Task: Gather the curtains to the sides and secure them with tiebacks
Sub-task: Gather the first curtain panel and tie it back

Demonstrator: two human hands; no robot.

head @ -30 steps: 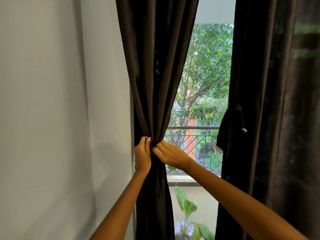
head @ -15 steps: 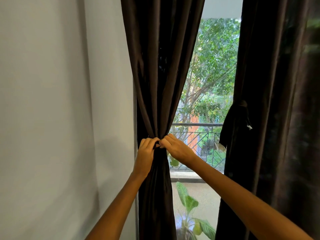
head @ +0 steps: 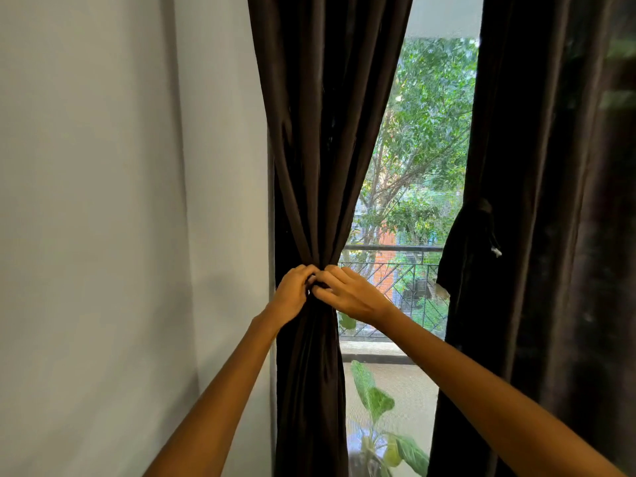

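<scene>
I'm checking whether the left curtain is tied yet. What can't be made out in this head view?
- Tieback on the left curtain: hidden under the left hand and right hand.
- Knot: fingers cover it.
- Right curtain: its tie is dark on dark.
- Curtain tops and hems: cut off by the frame.

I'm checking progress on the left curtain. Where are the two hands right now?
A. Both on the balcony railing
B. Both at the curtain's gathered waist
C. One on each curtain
B: the left hand and right hand meet at the pinched waist of the left curtain.
</scene>
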